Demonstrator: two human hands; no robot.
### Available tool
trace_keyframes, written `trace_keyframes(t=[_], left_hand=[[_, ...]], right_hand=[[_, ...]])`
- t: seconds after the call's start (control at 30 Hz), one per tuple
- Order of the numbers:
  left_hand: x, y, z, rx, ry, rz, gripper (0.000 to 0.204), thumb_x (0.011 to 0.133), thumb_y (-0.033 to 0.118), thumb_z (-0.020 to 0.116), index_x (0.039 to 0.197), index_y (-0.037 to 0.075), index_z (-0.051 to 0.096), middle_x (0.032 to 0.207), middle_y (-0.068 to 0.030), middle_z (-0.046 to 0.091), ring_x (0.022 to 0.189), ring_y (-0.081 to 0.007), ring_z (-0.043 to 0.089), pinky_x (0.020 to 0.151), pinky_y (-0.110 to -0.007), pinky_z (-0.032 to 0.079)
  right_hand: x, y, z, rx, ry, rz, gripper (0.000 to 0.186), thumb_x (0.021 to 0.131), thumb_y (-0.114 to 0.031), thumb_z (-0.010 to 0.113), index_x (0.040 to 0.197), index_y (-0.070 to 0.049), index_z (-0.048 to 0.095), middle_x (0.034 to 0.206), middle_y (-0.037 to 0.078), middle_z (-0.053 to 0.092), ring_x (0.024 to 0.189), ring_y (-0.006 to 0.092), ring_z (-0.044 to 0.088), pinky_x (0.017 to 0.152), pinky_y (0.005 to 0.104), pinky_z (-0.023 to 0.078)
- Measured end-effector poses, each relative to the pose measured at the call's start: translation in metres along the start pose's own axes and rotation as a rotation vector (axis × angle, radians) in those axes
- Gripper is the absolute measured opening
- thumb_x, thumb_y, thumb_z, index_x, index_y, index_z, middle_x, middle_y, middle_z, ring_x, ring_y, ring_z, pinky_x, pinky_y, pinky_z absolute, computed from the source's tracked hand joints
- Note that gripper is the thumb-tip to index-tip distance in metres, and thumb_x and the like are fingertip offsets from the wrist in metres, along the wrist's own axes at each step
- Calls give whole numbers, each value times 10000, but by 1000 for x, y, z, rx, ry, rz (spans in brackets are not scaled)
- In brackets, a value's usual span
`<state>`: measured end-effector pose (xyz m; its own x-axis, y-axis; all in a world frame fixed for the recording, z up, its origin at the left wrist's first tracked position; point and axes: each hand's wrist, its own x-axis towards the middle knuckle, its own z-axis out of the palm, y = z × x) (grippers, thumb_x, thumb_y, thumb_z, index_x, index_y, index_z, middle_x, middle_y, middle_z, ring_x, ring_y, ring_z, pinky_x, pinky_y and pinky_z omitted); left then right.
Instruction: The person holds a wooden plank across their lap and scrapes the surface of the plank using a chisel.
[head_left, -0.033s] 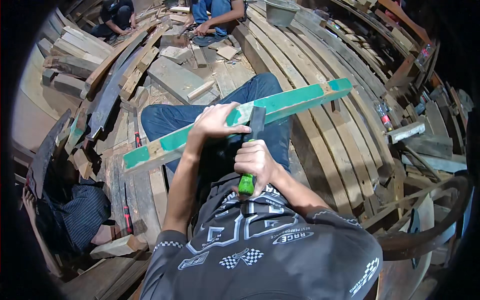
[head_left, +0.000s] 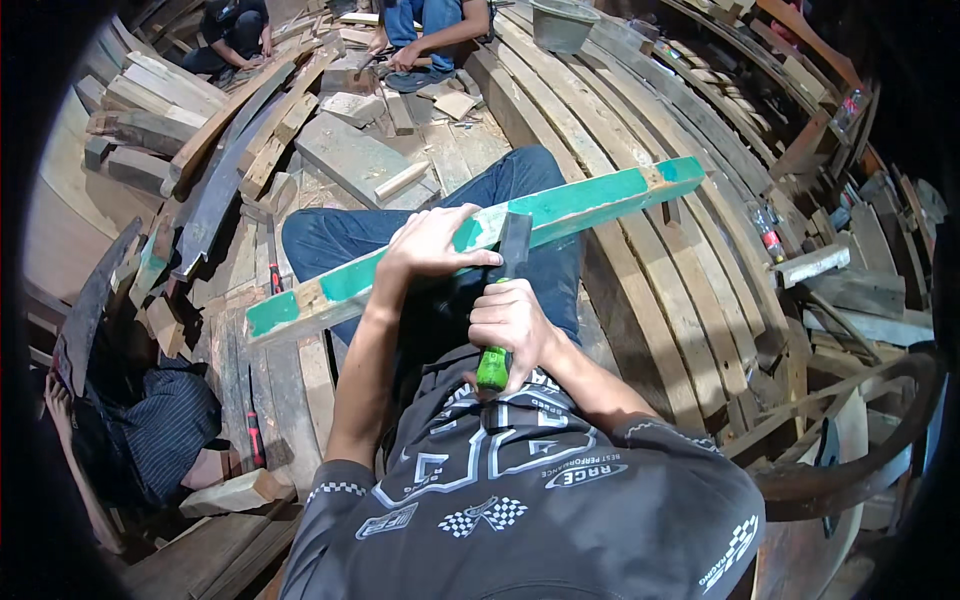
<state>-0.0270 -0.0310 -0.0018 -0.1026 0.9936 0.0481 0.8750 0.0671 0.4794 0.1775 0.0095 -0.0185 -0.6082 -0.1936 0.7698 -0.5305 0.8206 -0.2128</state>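
Note:
A long wooden beam (head_left: pixel 590 203) with flaking green paint lies slanted across my crossed legs, its right end higher in the view. My left hand (head_left: pixel 437 241) grips the beam near its middle, with the fingers over the top and far edge and the thumb along the near side. In my right hand (head_left: pixel 510 322) is a chisel (head_left: pixel 493 368), the fist wrapped round its green and black handle. The chisel's broad flat blade points away from me and rests against the beam, just right of my left thumb.
Long curved planks (head_left: pixel 640 270) run along my right side. A screwdriver (head_left: pixel 255 440) with a red and black handle lies on the boards at left. Loose planks (head_left: pixel 365 160) and offcuts lie ahead. One person (head_left: pixel 430 40) sits beyond them; another in a striped shirt (head_left: pixel 175 425) is at lower left.

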Motion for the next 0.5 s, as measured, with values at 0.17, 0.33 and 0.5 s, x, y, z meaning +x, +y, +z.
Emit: trace_keyframes(t=[0.17,0.33,0.5], left_hand=[[0,0,2,30,19,-20,1003,719,795,702,1393,62,581,1248,-248,666,1187,-401,618,1030,-475,457],[-1,5,-3,20,15,11,959,733,785,701,1352,59,604,1216,-230,682,1158,-400,631,997,-478,472],[-1,6,-5,26,35,53,936,728,780,711,1293,38,629,1122,-222,711,1074,-408,663,921,-487,500]], right_hand=[[1,3,-2,-17,3,-8,470,440,-446,761,608,-106,484,597,39,445,535,262,499,506,394,356],[-4,6,1,-26,-6,-16,493,421,-477,731,607,-97,477,600,41,450,535,268,499,506,394,355],[-1,6,0,-13,-3,-26,499,417,-482,721,605,-93,473,599,45,445,536,271,498,509,397,359]])
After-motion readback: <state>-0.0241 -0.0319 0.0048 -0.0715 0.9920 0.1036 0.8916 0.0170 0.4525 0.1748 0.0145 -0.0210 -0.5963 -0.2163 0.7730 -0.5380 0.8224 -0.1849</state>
